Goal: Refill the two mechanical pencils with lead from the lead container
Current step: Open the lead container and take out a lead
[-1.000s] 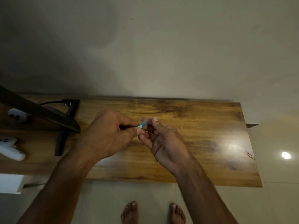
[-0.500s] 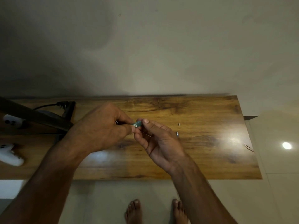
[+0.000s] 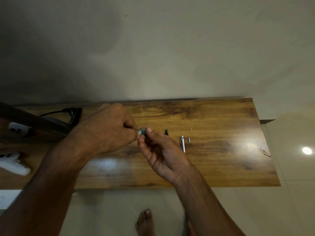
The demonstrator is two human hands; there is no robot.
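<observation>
Above the wooden table (image 3: 213, 164), my left hand (image 3: 105, 128) grips a small teal lead container (image 3: 142, 131), whose end sticks out to the right. My right hand (image 3: 162, 154) meets it palm up, thumb and forefinger pinched at that end. Whether a lead is between those fingers I cannot tell. A silver mechanical pencil (image 3: 183, 143) lies on the table just right of my right hand. The tip of a black pencil (image 3: 166, 132) shows above my right fingers; the rest is hidden. Two small metal caps (image 3: 189, 140) (image 3: 190, 129) lie near the silver pencil.
A dark monitor stand (image 3: 42, 123) with a black cable (image 3: 54, 112) stands at the table's left. White game controllers (image 3: 14, 163) (image 3: 17, 130) lie at the far left. Thin dark scratches or leads (image 3: 265, 152) show near the right edge. My bare feet (image 3: 144, 222) are on the tiled floor.
Both hands stay joined at the lead container. My right hand has lowered slightly, uncovering the silver pencil, the black pencil tip and the caps. The loose lead seen earlier by my right fingers no longer shows.
</observation>
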